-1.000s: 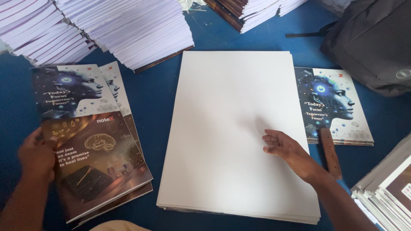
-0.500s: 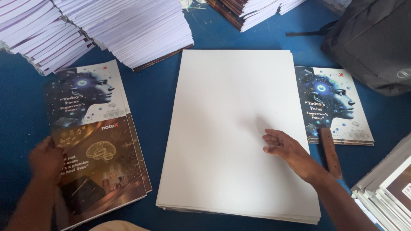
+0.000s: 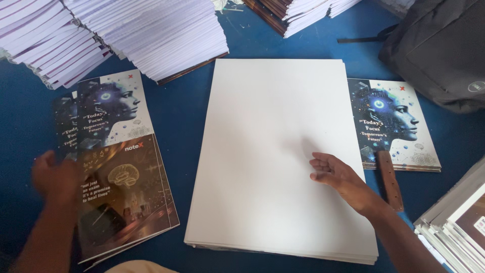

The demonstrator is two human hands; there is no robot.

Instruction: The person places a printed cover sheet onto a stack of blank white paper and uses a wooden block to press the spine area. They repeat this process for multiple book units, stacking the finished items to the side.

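Here we rest our right hand [image 3: 337, 174] flat, fingers loosely apart, on the white sheets [image 3: 275, 151] mid-table. Our left hand [image 3: 54, 177], blurred, touches the printed covers [image 3: 118, 187] at left; we cannot tell its grip.

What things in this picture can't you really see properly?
All in the head view:
- The left hand is blurred, so its fingers and grip on the printed covers are unclear.
- What lies under the white sheet stack is hidden by its top sheet.
- The black bag is cut off by the right edge.
- The wooden-handled tool is partly hidden behind the right hand's wrist.
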